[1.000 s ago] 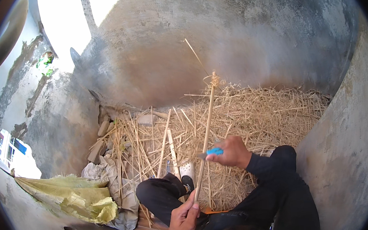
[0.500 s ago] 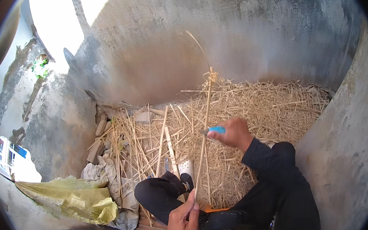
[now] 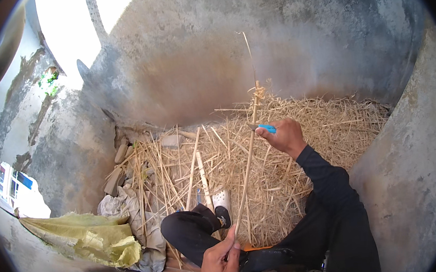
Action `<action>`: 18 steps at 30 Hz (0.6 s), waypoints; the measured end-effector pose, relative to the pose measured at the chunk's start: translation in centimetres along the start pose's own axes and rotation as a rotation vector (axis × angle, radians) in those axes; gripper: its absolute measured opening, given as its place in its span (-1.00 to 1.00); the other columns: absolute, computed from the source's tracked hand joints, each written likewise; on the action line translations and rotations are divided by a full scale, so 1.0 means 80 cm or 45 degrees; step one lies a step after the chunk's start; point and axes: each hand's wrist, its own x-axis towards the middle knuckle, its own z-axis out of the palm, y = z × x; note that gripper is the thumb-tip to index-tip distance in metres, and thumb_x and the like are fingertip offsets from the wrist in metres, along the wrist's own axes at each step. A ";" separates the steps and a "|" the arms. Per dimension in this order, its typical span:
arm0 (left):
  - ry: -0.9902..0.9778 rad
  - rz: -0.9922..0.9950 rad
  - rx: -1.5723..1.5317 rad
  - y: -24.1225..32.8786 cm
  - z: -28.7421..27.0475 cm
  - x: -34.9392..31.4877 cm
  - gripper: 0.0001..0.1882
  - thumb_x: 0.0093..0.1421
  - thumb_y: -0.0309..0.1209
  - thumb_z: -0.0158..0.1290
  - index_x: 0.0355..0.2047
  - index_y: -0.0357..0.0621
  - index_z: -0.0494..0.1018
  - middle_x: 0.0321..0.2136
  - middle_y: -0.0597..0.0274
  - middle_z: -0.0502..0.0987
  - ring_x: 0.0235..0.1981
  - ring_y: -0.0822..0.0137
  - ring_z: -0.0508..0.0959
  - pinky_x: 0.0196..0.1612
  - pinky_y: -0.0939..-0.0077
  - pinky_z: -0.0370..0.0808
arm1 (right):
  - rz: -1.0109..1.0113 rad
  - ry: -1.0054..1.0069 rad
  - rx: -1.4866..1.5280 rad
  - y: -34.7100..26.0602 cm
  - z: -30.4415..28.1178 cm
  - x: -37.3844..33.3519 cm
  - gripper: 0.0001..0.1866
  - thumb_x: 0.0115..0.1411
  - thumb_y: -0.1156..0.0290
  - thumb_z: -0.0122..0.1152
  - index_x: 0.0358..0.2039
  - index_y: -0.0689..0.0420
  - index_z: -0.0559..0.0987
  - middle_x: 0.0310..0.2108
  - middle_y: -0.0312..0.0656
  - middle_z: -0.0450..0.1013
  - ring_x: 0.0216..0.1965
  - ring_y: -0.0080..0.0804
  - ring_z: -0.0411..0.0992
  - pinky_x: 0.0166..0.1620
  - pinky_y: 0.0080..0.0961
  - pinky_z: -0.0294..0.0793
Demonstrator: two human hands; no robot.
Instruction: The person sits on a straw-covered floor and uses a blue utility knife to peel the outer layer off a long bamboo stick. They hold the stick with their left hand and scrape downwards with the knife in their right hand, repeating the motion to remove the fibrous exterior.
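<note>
A long, pale bamboo strip (image 3: 248, 180) slants up from my lap, with curled shavings (image 3: 259, 91) clinging to its far end. Its near end is pinched in my left hand (image 3: 221, 262), between thumb and fingers. My right hand (image 3: 285, 135) is closed round a knife (image 3: 265, 127) with a blue handle. The short dark blade rests against the strip in its upper half. A thin curved sliver (image 3: 248, 50) rises from the strip's tip in front of the wall.
Straw-like shavings (image 3: 326, 126) cover the ground ahead. Several loose bamboo strips (image 3: 161, 172) lie to the left, near a yellowish woven sack (image 3: 86, 233). A worn concrete wall (image 3: 222, 68) rises behind. My foot wears a white clog (image 3: 222, 203).
My right hand has moved the knife away from me and slightly right, up along the strip. The strip's far end has swung a little right. My left hand keeps its hold.
</note>
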 end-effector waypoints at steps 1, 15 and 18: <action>-0.009 -0.069 0.009 0.006 -0.002 0.002 -0.58 0.28 -0.56 -0.06 0.15 -0.38 0.30 -0.55 0.45 0.35 -0.48 0.67 0.28 -0.40 0.76 0.26 | -0.014 0.020 0.013 -0.001 -0.001 0.006 -0.16 0.06 -0.54 -0.21 -0.84 0.01 0.42 -0.90 -0.26 0.22 -0.85 -0.29 0.25 -0.70 -0.34 0.20; -0.068 -0.042 -0.025 -0.003 0.014 -0.010 -0.61 0.30 -0.50 -0.06 0.13 -0.31 0.34 -0.60 0.34 0.39 -0.58 0.58 0.31 -0.49 0.67 0.28 | 0.190 0.291 -0.333 0.100 0.014 0.051 -0.10 0.05 -0.51 -0.12 -0.72 0.23 0.55 -0.82 -0.06 0.35 -0.78 -0.16 0.36 -0.65 -0.20 0.33; -0.075 -0.208 -0.312 -0.018 0.009 0.001 -0.56 0.34 -0.46 -0.09 0.22 -0.26 0.25 -0.58 0.42 0.36 -0.62 0.68 0.25 -0.56 0.79 0.21 | 0.265 0.069 -0.338 0.046 -0.015 0.049 -0.11 0.02 -0.53 -0.11 -0.74 0.18 0.55 -0.83 -0.10 0.34 -0.79 -0.21 0.35 -0.69 -0.25 0.28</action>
